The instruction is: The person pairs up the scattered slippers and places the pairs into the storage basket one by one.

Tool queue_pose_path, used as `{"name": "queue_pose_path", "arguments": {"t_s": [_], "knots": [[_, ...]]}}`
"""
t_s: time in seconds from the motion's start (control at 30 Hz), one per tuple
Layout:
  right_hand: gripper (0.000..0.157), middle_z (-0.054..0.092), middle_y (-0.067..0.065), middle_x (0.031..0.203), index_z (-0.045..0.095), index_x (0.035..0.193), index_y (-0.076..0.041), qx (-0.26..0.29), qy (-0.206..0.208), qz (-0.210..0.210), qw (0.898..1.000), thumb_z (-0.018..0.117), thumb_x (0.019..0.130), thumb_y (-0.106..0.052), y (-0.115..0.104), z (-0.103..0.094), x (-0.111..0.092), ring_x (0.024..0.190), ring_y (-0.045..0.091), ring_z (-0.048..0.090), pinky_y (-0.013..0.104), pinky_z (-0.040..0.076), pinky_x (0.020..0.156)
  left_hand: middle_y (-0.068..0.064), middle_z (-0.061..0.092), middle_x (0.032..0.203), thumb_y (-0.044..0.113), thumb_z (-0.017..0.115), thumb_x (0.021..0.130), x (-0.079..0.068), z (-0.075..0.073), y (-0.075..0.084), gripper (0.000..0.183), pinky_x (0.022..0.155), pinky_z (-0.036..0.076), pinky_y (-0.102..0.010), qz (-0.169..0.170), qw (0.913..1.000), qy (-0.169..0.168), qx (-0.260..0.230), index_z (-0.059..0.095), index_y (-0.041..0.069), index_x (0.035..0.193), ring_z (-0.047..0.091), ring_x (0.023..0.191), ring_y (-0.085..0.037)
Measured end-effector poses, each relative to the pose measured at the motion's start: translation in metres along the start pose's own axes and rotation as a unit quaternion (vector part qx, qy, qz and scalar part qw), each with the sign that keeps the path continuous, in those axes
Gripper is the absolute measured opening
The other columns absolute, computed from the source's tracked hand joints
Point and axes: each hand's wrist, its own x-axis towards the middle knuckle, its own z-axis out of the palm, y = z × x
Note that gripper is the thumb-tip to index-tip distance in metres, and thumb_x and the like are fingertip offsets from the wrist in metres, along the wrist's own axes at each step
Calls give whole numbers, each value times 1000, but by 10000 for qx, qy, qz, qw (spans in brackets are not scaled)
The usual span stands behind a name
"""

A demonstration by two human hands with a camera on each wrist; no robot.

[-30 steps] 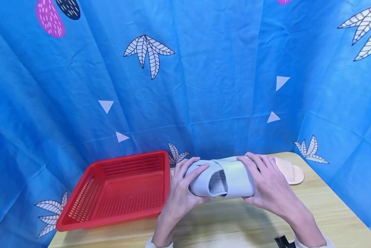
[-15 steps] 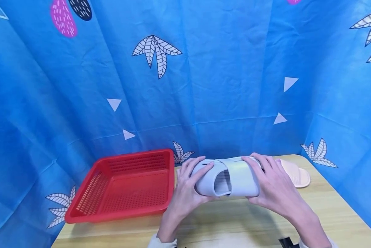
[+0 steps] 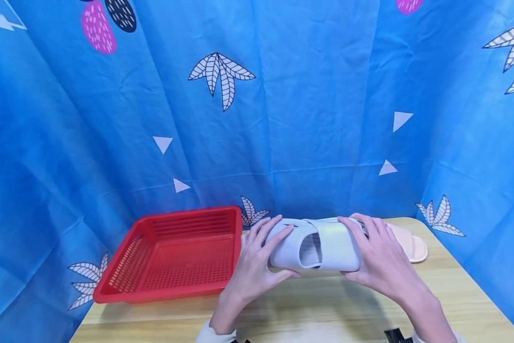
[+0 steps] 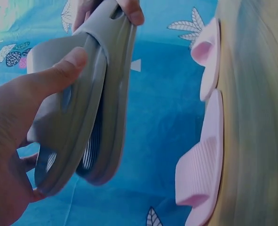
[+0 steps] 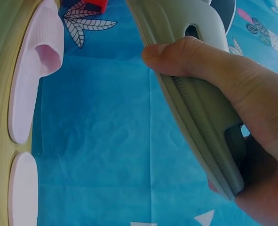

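Two pale grey slippers are held up above the table, fitted partly into each other with their straps overlapping. My left hand [image 3: 252,262] grips the left slipper [image 3: 284,252], its fingers over the top. In the left wrist view that hand's thumb lies along the slipper's strap [image 4: 59,52]. My right hand [image 3: 381,252] holds the right slipper [image 3: 338,245] by its outer end, and the right wrist view shows the thumb across its side. Behind the right hand, a pink slipper [image 3: 417,247] lies on the table; the left wrist view shows a second pink slipper [image 4: 209,52].
A red perforated basket [image 3: 167,291] stands on the left of the wooden table [image 3: 308,305]. Blue patterned cloth [image 3: 317,119] hangs behind and at both sides. A small black object [image 3: 395,335] shows by the right wrist at the bottom edge.
The head view has shifted, so the basket and hands appear farther right. My left thumb has eased slightly away from the slipper's lower side. Both hands keep hold of the grey slippers.
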Motion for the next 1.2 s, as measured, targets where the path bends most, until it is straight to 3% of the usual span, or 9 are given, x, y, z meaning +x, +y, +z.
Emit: {"name": "queue_pose_path", "arguments": {"t_s": [0.17, 0.43, 0.77, 1.2], "knots": [[115, 47, 14, 127, 44, 139, -13, 17, 40, 15, 10000, 91, 39, -45, 2, -2, -1, 105, 31, 43, 46, 37, 85, 1, 30, 152, 62, 75, 66, -7, -4, -5, 90, 103, 24, -58, -155, 9998, -59, 77, 37, 37, 144, 24, 138, -25], [114, 49, 14, 122, 46, 137, -12, -62, 252, -1, 9997, 89, 37, -45, 5, -1, -5, 100, 31, 45, 46, 39, 79, 3, 21, 155, 50, 76, 74, -25, -17, -15, 80, 102, 28, -57, -319, 9994, -130, 74, 40, 35, 143, 22, 139, -24], [115, 48, 14, 124, 44, 139, -13, 50, 144, 50, 9999, 90, 38, -45, 3, -1, -5, 103, 31, 44, 46, 37, 81, 0, 25, 154, 45, 63, 88, -46, -39, -29, 63, 103, 26, -59, -631, 9957, -274, 626, 39, 33, 144, 24, 138, -25], [114, 47, 14, 126, 45, 138, -13, 66, 94, -69, 9999, 90, 39, -47, -4, 0, -3, 105, 31, 43, 47, 34, 82, -2, 35, 149, 41, 64, 87, -70, -69, -48, 63, 102, 22, -55, -812, 9904, 72, 1118, 39, 32, 144, 32, 133, -24]]}}
